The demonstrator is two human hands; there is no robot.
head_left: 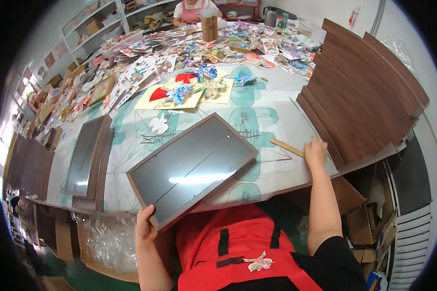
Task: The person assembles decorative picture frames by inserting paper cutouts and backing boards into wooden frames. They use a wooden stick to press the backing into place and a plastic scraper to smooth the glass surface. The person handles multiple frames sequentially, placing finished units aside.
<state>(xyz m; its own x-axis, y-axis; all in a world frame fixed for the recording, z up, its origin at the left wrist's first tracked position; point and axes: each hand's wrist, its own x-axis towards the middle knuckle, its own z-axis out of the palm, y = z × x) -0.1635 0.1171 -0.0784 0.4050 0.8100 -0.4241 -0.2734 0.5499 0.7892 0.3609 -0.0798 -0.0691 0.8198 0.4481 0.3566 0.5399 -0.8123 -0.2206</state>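
Left hand [145,224] clamped on the near corner of a glazed brown picture frame [192,167] (tilted, partly off the table [272,179] edge); right hand [316,151] flat, fingers loose, beside a wooden strip [287,147].

The bare pale table top [277,169] between the big glass-fronted brown picture frame [192,169] and the tall stack of dark brown wooden boards [369,97] is open. Farther back, colourful paper cut-outs [189,89] crowd the way, and stacked dark frames [90,160] block the left.
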